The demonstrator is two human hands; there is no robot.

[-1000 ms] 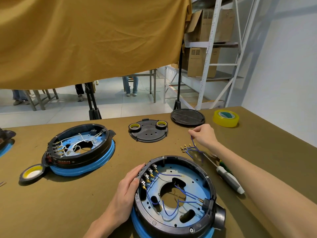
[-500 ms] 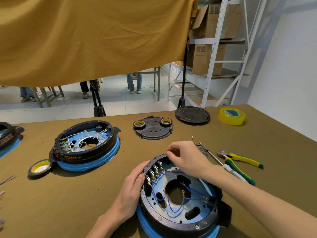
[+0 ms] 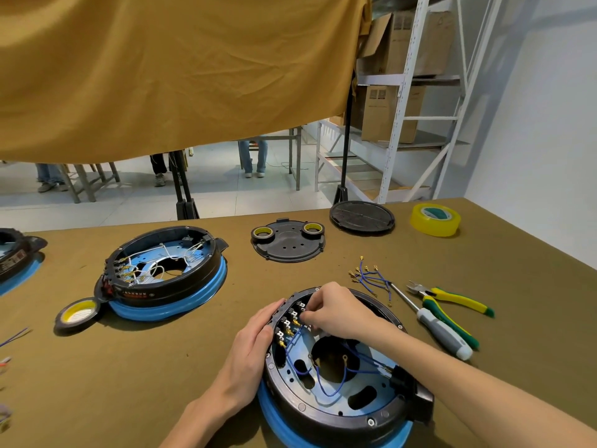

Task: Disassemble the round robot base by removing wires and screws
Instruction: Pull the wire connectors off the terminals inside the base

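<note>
The round robot base (image 3: 336, 412), black with a blue rim and blue inner plate, lies near the table's front edge. Blue wires (image 3: 326, 379) loop across its inside to a row of brass terminals (image 3: 287, 328) on its left wall. My left hand (image 3: 250, 354) rests flat against the base's outer left wall, fingers straight. My right hand (image 3: 336, 310) reaches over the base's far side, fingers curled and pinching at a wire connector by the terminals; the pinched part is mostly hidden. A bundle of loose blue wires (image 3: 371, 279) lies on the table behind the base.
A screwdriver (image 3: 436, 331) and green-yellow pliers (image 3: 452, 302) lie right of the base. A second base (image 3: 164, 273) with white wires sits at left, a tape roll (image 3: 77, 315) beside it. A black cover (image 3: 287, 242), a black disc (image 3: 361, 218) and yellow tape (image 3: 434, 219) lie farther back.
My right hand left the loose wire bundle on the table and came back to the base, settling on the terminals at its left wall. My left hand stayed on the base's side.
</note>
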